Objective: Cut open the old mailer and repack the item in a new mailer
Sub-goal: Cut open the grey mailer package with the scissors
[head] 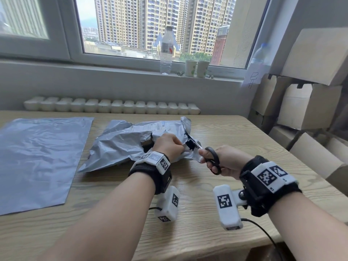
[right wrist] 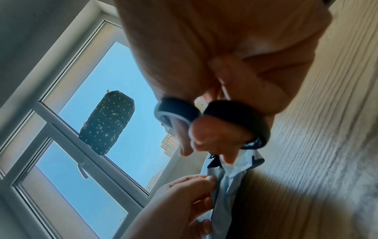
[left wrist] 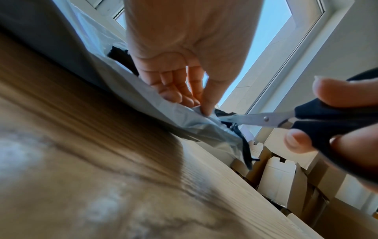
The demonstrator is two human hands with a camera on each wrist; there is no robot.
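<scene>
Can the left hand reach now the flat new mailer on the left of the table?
Probably yes, but not at once. The new mailer lies flat and uncovered beside the old mailer, with nothing between. The left hand pinches the old mailer while the right hand cuts with the scissors.

The table is seen from above and behind by the head view, facing the window. Each wrist view is set low, close over the table, angled upward toward the window. The scissors are shared by all three views.
</scene>
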